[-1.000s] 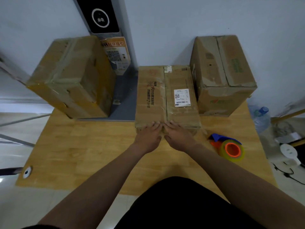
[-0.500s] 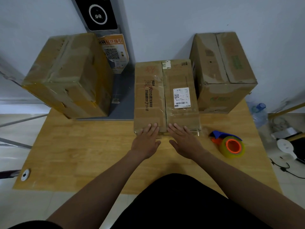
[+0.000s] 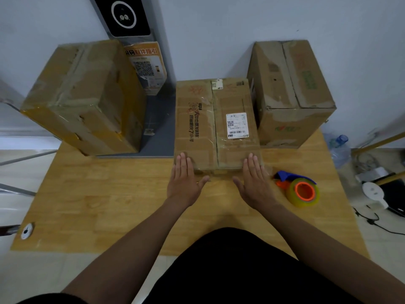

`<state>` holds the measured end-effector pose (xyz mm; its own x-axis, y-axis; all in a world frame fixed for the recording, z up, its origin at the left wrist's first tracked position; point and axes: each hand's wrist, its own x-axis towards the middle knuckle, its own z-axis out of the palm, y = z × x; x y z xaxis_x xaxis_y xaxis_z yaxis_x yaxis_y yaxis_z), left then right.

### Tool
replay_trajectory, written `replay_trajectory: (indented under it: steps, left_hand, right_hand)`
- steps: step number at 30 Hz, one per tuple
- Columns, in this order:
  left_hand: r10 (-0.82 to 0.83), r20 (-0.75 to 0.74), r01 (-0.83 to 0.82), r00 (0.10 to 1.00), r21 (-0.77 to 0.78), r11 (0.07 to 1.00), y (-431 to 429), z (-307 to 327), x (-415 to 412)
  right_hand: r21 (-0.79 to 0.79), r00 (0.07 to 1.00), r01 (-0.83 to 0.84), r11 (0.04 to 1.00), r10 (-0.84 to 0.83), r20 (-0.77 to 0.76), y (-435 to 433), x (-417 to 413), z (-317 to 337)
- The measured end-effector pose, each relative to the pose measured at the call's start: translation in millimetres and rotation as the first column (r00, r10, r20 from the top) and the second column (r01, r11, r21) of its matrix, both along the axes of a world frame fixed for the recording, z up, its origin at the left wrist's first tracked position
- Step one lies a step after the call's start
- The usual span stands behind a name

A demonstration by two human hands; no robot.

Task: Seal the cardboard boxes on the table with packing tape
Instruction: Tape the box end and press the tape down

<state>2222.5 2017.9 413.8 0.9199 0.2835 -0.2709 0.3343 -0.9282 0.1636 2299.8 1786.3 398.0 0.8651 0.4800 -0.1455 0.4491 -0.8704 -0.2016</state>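
Pale blue-grey wall [image 3: 241,29], wooden table [image 3: 109,205], light tiled floor [image 3: 26,277] (cables at right), dim light

The person wore a plain black fabric garment [image 3: 230,270], matte and even in tone, which filled the bottom middle of the head view with a rounded upper outline. A dark strip of cloth [image 3: 48,299] showed at the lower left edge, beside the upper end of the left arm; whether it was a sleeve could not be told. The left forearm [image 3: 131,249] and the right forearm [image 3: 317,249] were bare down to the wrists. The left hand [image 3: 185,183] and the right hand [image 3: 255,183] were bare as well.
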Motion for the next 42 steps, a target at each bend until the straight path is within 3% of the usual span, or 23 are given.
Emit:
replay_trajectory:
  steps: [4,11,15,17,19,21,24,28,36,39,42]
  left_hand:
    - [0.092,0.026,-0.092,0.995,-0.012,0.996,-9,6,19]
    - [0.247,0.056,-0.241,0.967,-0.095,0.966,-9,5,49]
    - [0.299,0.145,-0.273,0.943,-0.173,0.946,-6,1,52]
    - [0.360,0.217,-0.291,0.907,-0.293,0.911,-6,2,52]
    - [0.501,0.277,-0.335,0.820,-0.478,0.812,-6,7,53]
    - [0.643,0.245,-0.385,0.725,-0.631,0.674,-2,10,54]
    - [0.726,0.151,-0.428,0.670,-0.721,0.545,2,8,55]
    - [0.759,0.084,-0.459,0.646,-0.751,0.475,7,5,59]
    - [0.726,-0.013,-0.431,0.687,-0.812,0.394,24,0,60]
    - [0.728,-0.056,-0.445,0.684,-0.823,0.354,23,7,57]
    - [0.740,-0.057,-0.475,0.670,-0.799,0.369,18,27,55]
  right_hand:
    - [0.090,0.990,0.138,0.986,-0.135,-0.030,9,17,4]
    - [0.077,0.970,0.242,0.967,-0.240,-0.032,18,38,7]
    - [0.195,0.940,0.329,0.924,-0.299,-0.167,18,49,18]
    - [0.309,0.885,0.446,0.840,-0.363,-0.290,16,62,17]
    - [0.440,0.793,0.599,0.669,-0.415,-0.447,14,71,15]
    - [0.516,0.724,0.686,0.513,-0.418,-0.549,13,72,13]
    - [0.534,0.669,0.741,0.406,-0.381,-0.638,12,73,10]
    - [0.512,0.626,0.768,0.385,-0.281,-0.727,1,80,-1]
    - [0.439,0.536,0.821,0.364,-0.229,-0.813,-4,82,-2]
    - [0.383,0.472,0.863,0.331,-0.256,-0.843,0,76,3]
    - [0.376,0.478,0.866,0.329,-0.326,-0.816,5,68,17]
